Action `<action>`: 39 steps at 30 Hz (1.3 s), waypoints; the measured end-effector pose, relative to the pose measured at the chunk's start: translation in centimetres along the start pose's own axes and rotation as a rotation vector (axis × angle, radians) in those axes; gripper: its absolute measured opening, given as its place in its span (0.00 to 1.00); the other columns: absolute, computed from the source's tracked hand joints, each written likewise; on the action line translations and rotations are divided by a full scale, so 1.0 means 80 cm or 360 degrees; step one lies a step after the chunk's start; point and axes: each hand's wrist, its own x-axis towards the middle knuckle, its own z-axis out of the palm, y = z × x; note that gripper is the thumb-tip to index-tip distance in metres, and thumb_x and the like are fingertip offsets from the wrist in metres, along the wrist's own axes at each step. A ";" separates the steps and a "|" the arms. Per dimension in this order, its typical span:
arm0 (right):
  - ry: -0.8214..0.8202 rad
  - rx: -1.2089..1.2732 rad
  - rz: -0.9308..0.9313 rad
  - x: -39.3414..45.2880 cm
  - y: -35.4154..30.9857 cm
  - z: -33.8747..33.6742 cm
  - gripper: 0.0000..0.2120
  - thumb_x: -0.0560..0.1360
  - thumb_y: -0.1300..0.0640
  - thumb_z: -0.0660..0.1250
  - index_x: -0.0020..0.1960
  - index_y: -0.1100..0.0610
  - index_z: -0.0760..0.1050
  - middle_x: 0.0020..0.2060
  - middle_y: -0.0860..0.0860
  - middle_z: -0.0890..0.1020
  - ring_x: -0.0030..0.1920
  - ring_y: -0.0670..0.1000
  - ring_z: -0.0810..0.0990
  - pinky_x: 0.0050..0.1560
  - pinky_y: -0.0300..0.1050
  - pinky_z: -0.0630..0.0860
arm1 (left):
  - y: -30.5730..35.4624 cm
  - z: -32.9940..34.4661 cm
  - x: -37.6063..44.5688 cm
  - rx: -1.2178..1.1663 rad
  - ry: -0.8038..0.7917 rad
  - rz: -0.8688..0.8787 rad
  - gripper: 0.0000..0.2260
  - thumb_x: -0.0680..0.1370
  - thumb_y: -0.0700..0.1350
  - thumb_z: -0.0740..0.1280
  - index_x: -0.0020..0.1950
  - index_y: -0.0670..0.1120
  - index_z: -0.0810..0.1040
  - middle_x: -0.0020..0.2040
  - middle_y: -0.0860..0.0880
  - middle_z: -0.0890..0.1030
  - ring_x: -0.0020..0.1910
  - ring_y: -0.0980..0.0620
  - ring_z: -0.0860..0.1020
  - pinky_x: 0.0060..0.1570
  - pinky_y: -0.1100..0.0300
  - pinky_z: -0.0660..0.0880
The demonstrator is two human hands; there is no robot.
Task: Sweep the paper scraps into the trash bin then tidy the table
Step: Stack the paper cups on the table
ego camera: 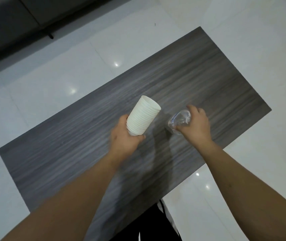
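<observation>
My left hand [125,138] grips the lower end of a stack of white paper cups [143,116], which tilts up and to the right above the grey wood-grain table [199,72]. To its right, my right hand [196,123] holds a clear plastic bottle [179,121] from above, close to the tabletop. I see no paper scraps and no trash bin in this view.
Glossy white floor tiles [52,80] surround the table on all sides. A dark sofa [8,23] stands at the far left. My dark clothing [149,223] shows beyond the table's near edge.
</observation>
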 end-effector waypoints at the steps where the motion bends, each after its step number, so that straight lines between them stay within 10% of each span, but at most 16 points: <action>1: 0.0010 0.0039 0.0008 -0.008 -0.002 -0.005 0.41 0.64 0.50 0.79 0.74 0.52 0.68 0.65 0.55 0.72 0.63 0.58 0.74 0.56 0.45 0.70 | 0.006 -0.007 -0.006 0.0003 -0.0002 0.0037 0.28 0.63 0.48 0.77 0.57 0.61 0.68 0.46 0.60 0.76 0.43 0.64 0.74 0.35 0.66 0.67; 18: 0.0747 0.1066 0.0123 -0.206 -0.014 -0.362 0.46 0.60 0.49 0.83 0.74 0.51 0.66 0.65 0.53 0.76 0.55 0.50 0.76 0.53 0.44 0.74 | 0.356 -0.038 -0.178 -0.0361 -0.0192 0.0791 0.32 0.59 0.55 0.79 0.59 0.56 0.70 0.49 0.57 0.78 0.47 0.56 0.79 0.40 0.55 0.80; 26: 0.1328 0.1232 0.0125 -0.264 0.151 -0.569 0.43 0.61 0.48 0.83 0.71 0.50 0.69 0.60 0.50 0.79 0.56 0.53 0.79 0.58 0.51 0.78 | 0.556 0.134 -0.290 -0.0433 -0.0603 0.1159 0.33 0.57 0.64 0.79 0.57 0.56 0.71 0.49 0.58 0.80 0.46 0.59 0.80 0.35 0.64 0.73; 31: 0.1545 0.1398 0.0195 -0.277 0.303 -0.663 0.20 0.63 0.49 0.81 0.50 0.47 0.76 0.46 0.45 0.82 0.47 0.48 0.82 0.43 0.45 0.80 | 0.676 0.297 -0.352 -0.0544 -0.0843 0.1233 0.34 0.61 0.64 0.77 0.61 0.56 0.69 0.53 0.54 0.79 0.50 0.53 0.79 0.38 0.59 0.74; 39: 0.1673 0.1396 0.0538 -0.282 0.533 -0.769 0.16 0.64 0.49 0.80 0.48 0.52 0.80 0.43 0.47 0.84 0.44 0.48 0.82 0.37 0.42 0.76 | 0.793 0.553 -0.429 -0.0524 -0.1341 0.1149 0.31 0.66 0.56 0.78 0.64 0.56 0.67 0.55 0.54 0.77 0.53 0.52 0.78 0.41 0.57 0.76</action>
